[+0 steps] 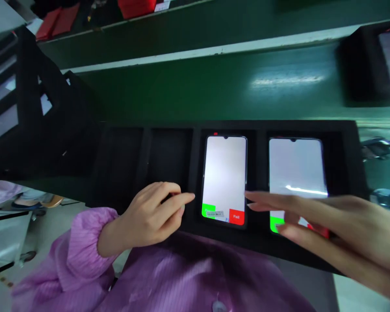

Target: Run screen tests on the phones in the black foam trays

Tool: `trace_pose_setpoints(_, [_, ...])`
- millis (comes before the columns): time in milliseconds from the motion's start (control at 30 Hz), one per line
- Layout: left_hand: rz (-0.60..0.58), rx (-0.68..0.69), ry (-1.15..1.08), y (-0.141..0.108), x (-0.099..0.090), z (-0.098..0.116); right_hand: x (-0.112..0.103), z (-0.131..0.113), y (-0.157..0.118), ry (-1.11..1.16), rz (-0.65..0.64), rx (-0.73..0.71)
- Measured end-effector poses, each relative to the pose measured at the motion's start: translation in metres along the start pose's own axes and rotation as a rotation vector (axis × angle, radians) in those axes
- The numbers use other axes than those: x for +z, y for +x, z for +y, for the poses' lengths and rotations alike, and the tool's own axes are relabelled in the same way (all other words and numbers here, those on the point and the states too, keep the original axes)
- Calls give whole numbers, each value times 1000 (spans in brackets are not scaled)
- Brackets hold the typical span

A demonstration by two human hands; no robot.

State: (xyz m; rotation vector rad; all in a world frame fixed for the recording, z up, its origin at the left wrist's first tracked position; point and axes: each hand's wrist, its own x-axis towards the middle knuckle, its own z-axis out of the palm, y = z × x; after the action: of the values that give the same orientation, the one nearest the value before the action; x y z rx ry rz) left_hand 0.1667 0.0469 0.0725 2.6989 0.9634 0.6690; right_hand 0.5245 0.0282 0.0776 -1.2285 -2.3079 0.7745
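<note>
Two smartphones lie face up in slots of a long black foam tray [196, 173]. The left phone [225, 171] has a lit white screen, a green patch and a red one marked "Fail" at the bottom, and a small label strip. Beside its lower left edge hovers my left hand [154, 214], empty, index finger stretched and the others loosely bent. My right hand [331, 221] reaches over the lower part of the right phone [295, 164], covering some of its green and red patches. Its fingers are extended and apart, fingertips near the left phone's right edge. Contact cannot be made out.
Stacked black trays [52, 112] stand tilted at the left. Another black tray [360, 65] with a phone is at the upper right. Red items [136, 8] lie on the shelf behind the green bench [198, 86]. Dark glossy objects [378, 147] sit at the right.
</note>
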Motion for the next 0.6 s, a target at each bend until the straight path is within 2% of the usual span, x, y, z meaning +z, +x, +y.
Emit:
trace_pose_setpoints(100, [-30, 96, -13, -4, 3, 10, 7, 0, -45, -255, 114, -129])
trace_pose_setpoints(167, [-50, 141, 19, -8, 8, 17, 14, -2, -65, -412, 164, -157])
trace_pose_setpoints(267, [-100, 133, 59, -13, 9, 23, 16, -9, -88, -507, 201, -117])
trace_pose_setpoints(367, [-124, 61, 64, -8, -6, 18, 4, -10, -98, -407, 326, 22])
trace_pose_setpoints(433, [-111, 2, 57, 9, -17, 6, -7, 0, -88, -355, 413, 110])
trace_pose_setpoints(500, [-118, -27, 61, 38, -19, -11, -14, 19, -60, -362, 443, 119])
trace_pose_setpoints(600, [-172, -14, 112, 85, -3, -35, -18, 51, -7, -458, 365, 104])
